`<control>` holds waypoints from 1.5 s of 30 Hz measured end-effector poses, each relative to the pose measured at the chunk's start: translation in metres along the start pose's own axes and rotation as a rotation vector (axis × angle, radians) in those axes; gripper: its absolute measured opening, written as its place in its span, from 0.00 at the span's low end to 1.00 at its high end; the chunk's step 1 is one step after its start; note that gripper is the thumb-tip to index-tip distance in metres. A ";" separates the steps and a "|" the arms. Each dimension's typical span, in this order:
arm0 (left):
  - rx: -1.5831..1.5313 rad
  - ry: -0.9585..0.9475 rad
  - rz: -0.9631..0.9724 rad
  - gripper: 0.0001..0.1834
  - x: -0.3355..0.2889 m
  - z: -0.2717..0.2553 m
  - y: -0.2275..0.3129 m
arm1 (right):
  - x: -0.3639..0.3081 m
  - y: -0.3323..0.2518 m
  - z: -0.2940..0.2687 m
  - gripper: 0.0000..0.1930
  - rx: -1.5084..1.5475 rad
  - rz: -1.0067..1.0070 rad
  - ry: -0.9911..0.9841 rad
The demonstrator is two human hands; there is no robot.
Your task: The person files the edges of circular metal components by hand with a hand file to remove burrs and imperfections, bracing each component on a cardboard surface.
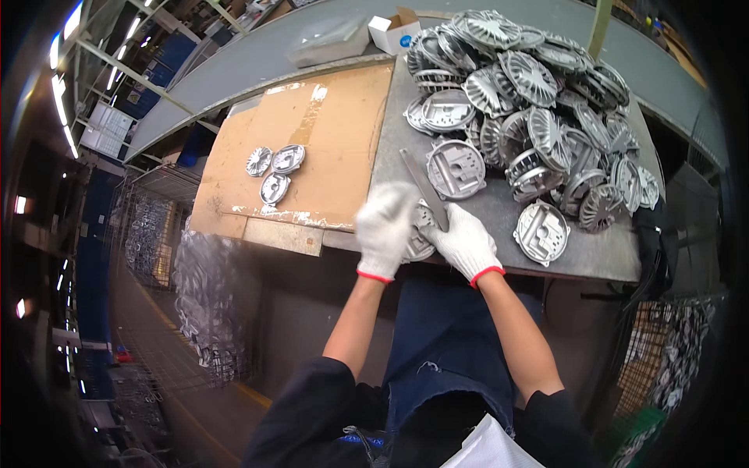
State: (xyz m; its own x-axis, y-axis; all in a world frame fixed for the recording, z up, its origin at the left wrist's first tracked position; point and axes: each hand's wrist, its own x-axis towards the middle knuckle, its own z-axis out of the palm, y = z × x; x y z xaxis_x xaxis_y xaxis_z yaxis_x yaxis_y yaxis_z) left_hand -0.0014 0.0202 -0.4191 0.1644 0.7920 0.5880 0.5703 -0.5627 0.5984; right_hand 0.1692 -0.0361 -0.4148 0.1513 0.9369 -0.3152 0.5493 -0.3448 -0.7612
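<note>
My right hand (470, 243), in a white knit glove with a red cuff, is closed round a long flat metal file (425, 183), which points up and to the left. My left hand (386, 230), gloved the same way, is smeared by motion, so its fingers cannot be made out. Between and partly under both hands lies a round grey metal casting (420, 243) at the table's near edge. Just beyond the file rests another round casting (456, 169), its recessed side up. Closer to the front edge, right of my right hand, is a further casting (541, 232).
A large heap of finned round castings (538, 101) covers the right of the metal tabletop (499, 218). Three castings (275, 165) sit on the cardboard sheet (328, 117) at left. Behind stand a clear plastic bin (331, 43) and a small white box (394, 33). Wire cages (160, 226) flank the table.
</note>
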 end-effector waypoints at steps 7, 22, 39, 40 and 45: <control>0.034 -0.159 0.049 0.09 0.048 -0.017 0.038 | -0.009 0.007 -0.015 0.31 -0.014 0.047 -0.049; 0.073 -0.294 -0.061 0.12 -0.012 0.009 -0.012 | -0.054 0.051 -0.009 0.32 0.170 0.016 -0.029; 0.216 -0.237 0.163 0.08 -0.023 0.017 -0.019 | -0.080 0.025 -0.036 0.20 -0.508 -0.376 0.129; 0.190 -0.211 0.164 0.08 -0.025 0.017 -0.022 | -0.081 0.026 -0.038 0.20 -0.483 -0.394 0.151; 0.114 -0.151 0.114 0.08 -0.026 0.020 -0.020 | -0.092 0.003 -0.049 0.21 -0.240 -0.427 0.305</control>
State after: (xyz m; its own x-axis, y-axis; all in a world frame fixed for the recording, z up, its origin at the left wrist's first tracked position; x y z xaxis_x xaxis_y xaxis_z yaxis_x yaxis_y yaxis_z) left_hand -0.0005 0.0151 -0.4573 0.3469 0.7560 0.5551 0.6271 -0.6270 0.4621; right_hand 0.1973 -0.1203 -0.3599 0.0859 0.9766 0.1969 0.7796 0.0572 -0.6237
